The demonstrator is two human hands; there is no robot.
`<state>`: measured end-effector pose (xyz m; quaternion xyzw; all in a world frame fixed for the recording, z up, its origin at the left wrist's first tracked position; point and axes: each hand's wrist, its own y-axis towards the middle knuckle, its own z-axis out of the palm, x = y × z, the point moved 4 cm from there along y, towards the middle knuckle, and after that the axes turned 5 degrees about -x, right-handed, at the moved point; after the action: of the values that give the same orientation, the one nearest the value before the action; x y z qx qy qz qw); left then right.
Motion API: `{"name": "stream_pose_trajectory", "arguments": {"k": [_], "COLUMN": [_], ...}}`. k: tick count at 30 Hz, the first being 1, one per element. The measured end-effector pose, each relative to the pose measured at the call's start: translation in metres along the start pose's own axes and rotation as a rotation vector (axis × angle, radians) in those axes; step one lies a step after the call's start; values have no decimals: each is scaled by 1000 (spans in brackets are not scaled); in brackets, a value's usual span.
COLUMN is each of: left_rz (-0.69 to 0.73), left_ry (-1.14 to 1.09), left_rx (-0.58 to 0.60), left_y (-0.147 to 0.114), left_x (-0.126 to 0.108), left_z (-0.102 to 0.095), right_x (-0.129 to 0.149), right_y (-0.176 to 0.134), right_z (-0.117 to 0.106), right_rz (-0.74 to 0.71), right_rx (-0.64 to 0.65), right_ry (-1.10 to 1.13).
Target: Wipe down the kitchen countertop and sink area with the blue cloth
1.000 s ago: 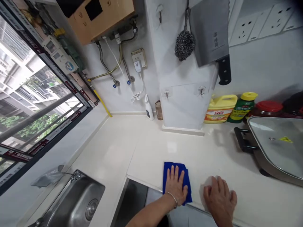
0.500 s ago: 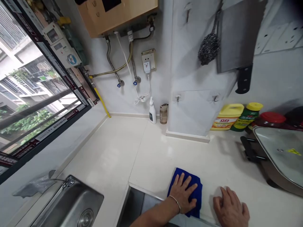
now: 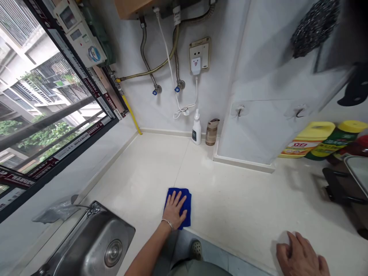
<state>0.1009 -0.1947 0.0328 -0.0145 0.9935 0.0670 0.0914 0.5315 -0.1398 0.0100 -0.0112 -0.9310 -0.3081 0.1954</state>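
My left hand [image 3: 173,213] lies flat with fingers spread on a folded blue cloth [image 3: 186,203], pressing it to the white countertop [image 3: 230,207]. The cloth is at the inner corner of the counter, by its front edge. A bracelet circles my left wrist. At the lower right, my right hand [image 3: 303,256] rests on the counter with its fingers curled in, and no object shows in it.
A steel sink [image 3: 94,245] is at lower left. Against the wall stand a white spray bottle [image 3: 196,130] and a brown bottle [image 3: 212,132]. To the right are a yellow jug [image 3: 307,140], a green bottle [image 3: 335,141] and a lidded pan's black handle [image 3: 339,188].
My left hand has slid the blue cloth left and away from me along the counter. The view has shifted, and my right hand still rests on the counter at the right.
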Motion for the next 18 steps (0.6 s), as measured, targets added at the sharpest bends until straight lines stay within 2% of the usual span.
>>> {"name": "stream_pose_trajectory", "arguments": {"k": [7,11,14,18], "left_rz": [-193,-282,-296,-271], "left_ry": [167,189,193,218], "left_rx": [-60,-96,-111,-114], "left_y": [-28,-33,-29,-18], "left_x": [91,134,151,158], "left_z": [-25,-37,-40,-35], "right_x": [1,1,1,-1], "right_y": [-4,-4,-2,1], "right_z": [1,3,2,4], "right_rz": [-18,-36,-28,15], "right_rx": [10,12,12,23], "right_ry": [9,-9,-7,-11]}}
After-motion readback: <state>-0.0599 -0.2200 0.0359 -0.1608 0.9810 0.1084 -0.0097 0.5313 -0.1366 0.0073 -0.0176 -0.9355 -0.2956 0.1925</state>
